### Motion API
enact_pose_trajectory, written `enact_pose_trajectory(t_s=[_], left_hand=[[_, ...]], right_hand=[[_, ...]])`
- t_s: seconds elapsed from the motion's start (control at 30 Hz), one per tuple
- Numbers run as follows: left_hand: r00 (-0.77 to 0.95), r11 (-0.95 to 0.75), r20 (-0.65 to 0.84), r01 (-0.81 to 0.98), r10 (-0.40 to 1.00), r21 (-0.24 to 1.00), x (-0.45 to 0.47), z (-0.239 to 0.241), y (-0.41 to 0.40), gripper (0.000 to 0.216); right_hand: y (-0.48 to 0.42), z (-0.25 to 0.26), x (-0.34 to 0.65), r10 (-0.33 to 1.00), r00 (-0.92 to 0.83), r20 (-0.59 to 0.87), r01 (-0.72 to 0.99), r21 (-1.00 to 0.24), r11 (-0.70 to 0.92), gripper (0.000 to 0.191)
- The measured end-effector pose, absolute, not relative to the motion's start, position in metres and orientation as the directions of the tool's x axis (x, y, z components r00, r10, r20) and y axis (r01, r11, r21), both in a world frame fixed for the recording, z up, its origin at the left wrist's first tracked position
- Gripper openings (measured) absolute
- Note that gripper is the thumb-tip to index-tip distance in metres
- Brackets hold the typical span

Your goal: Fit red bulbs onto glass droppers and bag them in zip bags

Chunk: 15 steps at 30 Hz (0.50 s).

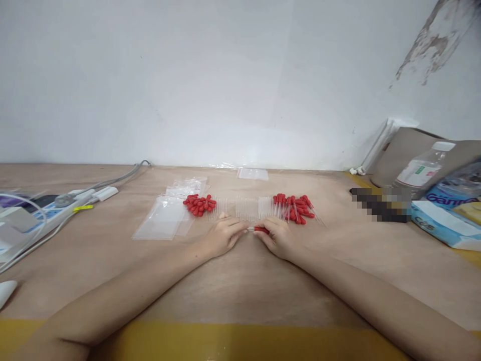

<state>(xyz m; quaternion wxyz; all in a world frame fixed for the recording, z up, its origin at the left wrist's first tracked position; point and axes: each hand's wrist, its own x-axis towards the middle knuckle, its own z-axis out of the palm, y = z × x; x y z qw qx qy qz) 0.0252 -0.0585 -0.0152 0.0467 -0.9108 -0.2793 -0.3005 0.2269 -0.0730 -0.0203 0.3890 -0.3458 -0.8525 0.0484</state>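
Note:
Near the middle of the table, my left hand (226, 234) pinches a thin clear dropper tube (251, 229). My right hand (278, 237) has its fingers closed on a red rubber bulb (262, 230), which meets the tube's right end. Just beyond my hands lie rows of clear tubes (246, 207). A pile of loose red bulbs (200, 205) is beyond my left hand. Past my right hand, droppers with red bulbs and clear tubes (300, 209) lie heaped together. The tube's left end is hidden in my left fingers.
Clear plastic bags (158, 218) lie at the left, and another bag (253, 174) lies near the wall. A power strip (45, 215) with cables is far left. On the right are a bottle (421, 170), a tissue pack (447, 225) and a blurred dark object (379, 204).

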Motion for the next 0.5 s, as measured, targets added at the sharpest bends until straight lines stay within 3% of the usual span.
enact_pose_trajectory(t_s=[0.27, 0.4, 0.5], left_hand=[[0.704, -0.878, 0.565, 0.471, 0.430, 0.082, 0.0352, -0.0153, -0.0644, 0.022], [0.678, -0.837, 0.533, 0.534, 0.507, 0.118, 0.0309, -0.0152, -0.0617, 0.022], [0.657, -0.813, 0.523, 0.567, 0.543, 0.131, 0.0264, -0.0146, -0.0589, 0.023]], right_hand=[[-0.0705, -0.0209, 0.2225, 0.570, -0.569, 0.593, 0.544, -0.249, 0.802, 0.019], [-0.0699, -0.0205, 0.2231, 0.634, -0.547, 0.546, 0.541, -0.348, 0.766, 0.012], [-0.0713, -0.0224, 0.2256, 0.706, -0.461, 0.538, 0.536, -0.465, 0.704, 0.026]])
